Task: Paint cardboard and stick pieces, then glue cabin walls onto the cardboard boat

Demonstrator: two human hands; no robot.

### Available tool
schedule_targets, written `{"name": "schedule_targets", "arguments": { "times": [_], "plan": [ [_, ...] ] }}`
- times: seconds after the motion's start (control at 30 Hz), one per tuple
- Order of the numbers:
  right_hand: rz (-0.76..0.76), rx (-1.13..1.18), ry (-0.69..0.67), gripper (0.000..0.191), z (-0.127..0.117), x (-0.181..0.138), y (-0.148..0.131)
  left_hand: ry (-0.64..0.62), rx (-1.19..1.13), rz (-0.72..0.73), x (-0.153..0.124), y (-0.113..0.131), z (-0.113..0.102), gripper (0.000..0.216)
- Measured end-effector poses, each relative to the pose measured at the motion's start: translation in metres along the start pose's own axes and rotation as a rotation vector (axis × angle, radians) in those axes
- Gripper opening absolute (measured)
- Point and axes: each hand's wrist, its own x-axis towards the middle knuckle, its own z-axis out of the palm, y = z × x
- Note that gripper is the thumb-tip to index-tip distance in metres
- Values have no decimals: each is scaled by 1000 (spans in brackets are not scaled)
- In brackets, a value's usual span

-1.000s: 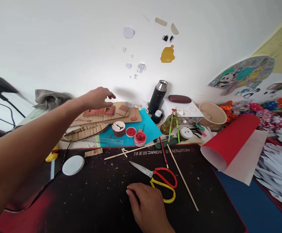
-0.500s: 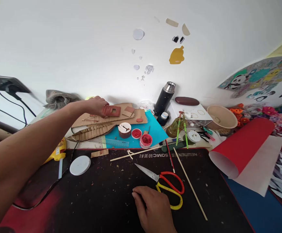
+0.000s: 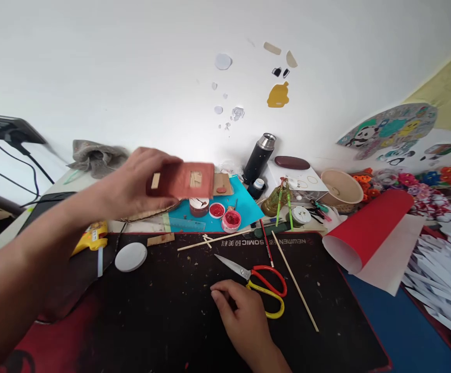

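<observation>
My left hand (image 3: 134, 181) is raised over the back of the desk and grips a red-painted cardboard piece (image 3: 184, 180) with two rectangular cut-outs. The piece is blurred by motion and hangs above the cardboard sheets and the red paint pots (image 3: 225, 216). My right hand (image 3: 243, 316) rests on the black desk mat (image 3: 151, 305), fingers curled loosely, its index finger stretched to the left. It lies just beside the red and yellow scissors (image 3: 262, 282) without holding them.
Thin wooden sticks (image 3: 293, 280) and a paintbrush lie on the mat, with a white lid (image 3: 131, 257) and a yellow glue gun (image 3: 91, 235) at the left. A black flask (image 3: 258, 158), a paper bowl (image 3: 342, 189), a red paper roll (image 3: 365, 228) and white paper strips (image 3: 438, 274) crowd the back and right.
My left hand reached to the cardboard pile, took the red cardboard piece and lifted it up toward me. My right hand stayed by the scissors.
</observation>
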Motion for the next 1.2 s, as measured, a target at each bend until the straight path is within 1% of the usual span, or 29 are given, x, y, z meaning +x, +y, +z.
{"name": "schedule_targets", "arguments": {
  "times": [0.07, 0.13, 0.23, 0.3, 0.37, 0.47, 0.67, 0.7, 0.77, 0.8, 0.83, 0.87, 0.9, 0.93, 0.97, 1.0, 1.03, 1.1, 1.17, 1.2],
  "plan": [
    [79, 174, -38, 23, -1, 5, -4, 10, -60, 29, -25, 31, 6, 72],
    [128, 382, -67, 33, -2, 11, -7, -35, -109, 10, -47, 53, 17, 73],
    [167, 643, -42, 52, -4, 22, -11, -59, -173, -34, -71, 67, 33, 70],
    [158, 731, -5, 56, -6, 29, -13, -68, -198, -53, -83, 70, 41, 69],
    [157, 784, 3, 56, -7, 35, -17, -84, -207, -65, -92, 74, 46, 69],
    [177, 797, 11, 54, -6, 41, -23, -78, -206, -73, -102, 80, 50, 69],
    [216, 826, -76, 51, 4, 43, -31, -68, -220, -40, -108, 93, 52, 73],
    [222, 840, -76, 51, 5, 43, -32, -60, -235, -42, -109, 93, 52, 76],
    [234, 870, -61, 51, 5, 43, -34, -19, -302, -73, -111, 92, 51, 91],
    [237, 884, -48, 51, 4, 43, -34, 16, -360, -119, -112, 91, 51, 100],
    [240, 894, -38, 52, 3, 43, -34, 64, -435, -199, -114, 90, 51, 106],
    [241, 900, -29, 52, 1, 43, -34, 112, -530, -308, -116, 88, 51, 106],
    [241, 902, -21, 52, 0, 43, -34, 144, -642, -432, -118, 87, 51, 101],
    [241, 901, -14, 53, -1, 43, -33, 162, -772, -556, -120, 85, 51, 91],
    [240, 901, -5, 53, -2, 42, -32, 164, -914, -662, -122, 84, 52, 81],
    [242, 902, 2, 52, -3, 42, -31, 157, -1062, -739, -123, 83, 53, 73],
    [246, 903, 7, 52, -3, 41, -30, 144, -1203, -786, -124, 83, 54, 67],
    [253, 911, 11, 51, -3, 40, -28, 143, -1424, -826, -124, 84, 55, 52],
    [258, 924, 7, 49, -2, 38, -27, 160, -1539, -839, -122, 87, 57, 38],
    [261, 932, 1, 49, -1, 38, -26, 164, -1567, -843, -121, 89, 57, 34]
  ]
}}
